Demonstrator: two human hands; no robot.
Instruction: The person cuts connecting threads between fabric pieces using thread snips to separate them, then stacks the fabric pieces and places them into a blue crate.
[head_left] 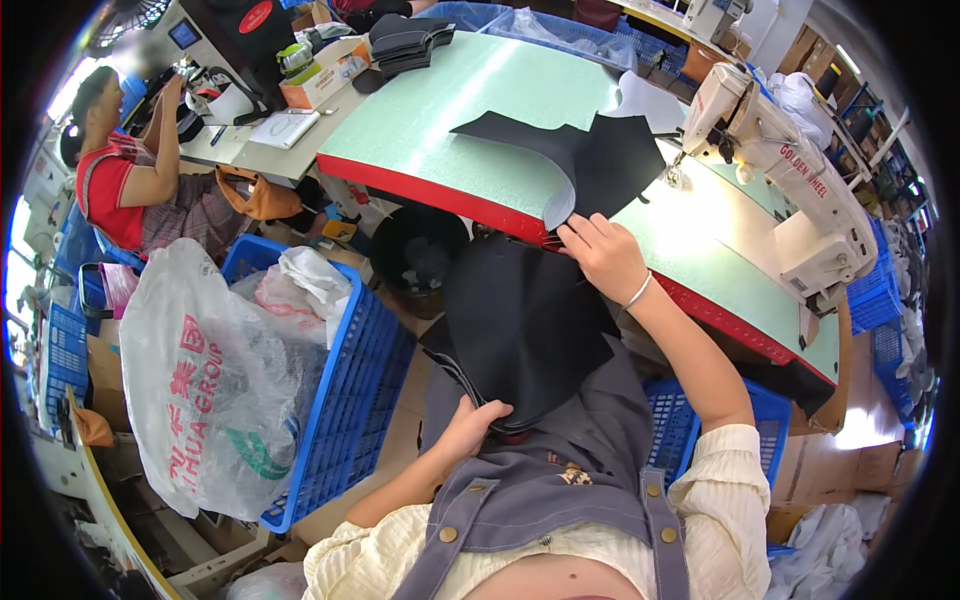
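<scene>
A stack of black fabric pieces point(525, 325) rests on my lap, its far end against the table's red edge. My left hand point(470, 425) is closed on the stack's near left edge, thumb on top, with several layers showing beside it. At the table edge my right hand point(606, 258) pinches the near tip of another black fabric piece point(615, 165), which lies spread on the pale green table point(400, 125). Along its curved near edge a lighter grey side shows. My right fingertips hide exactly where they grip. A white sewing machine point(800, 180) stands to the right of that piece.
At my left a blue crate point(345, 400) holds a large clear plastic bag point(220, 390). A black bin point(415, 255) stands under the table. More black pieces point(410, 45) are stacked at the far left corner. A person in red point(115, 190) sits at another machine.
</scene>
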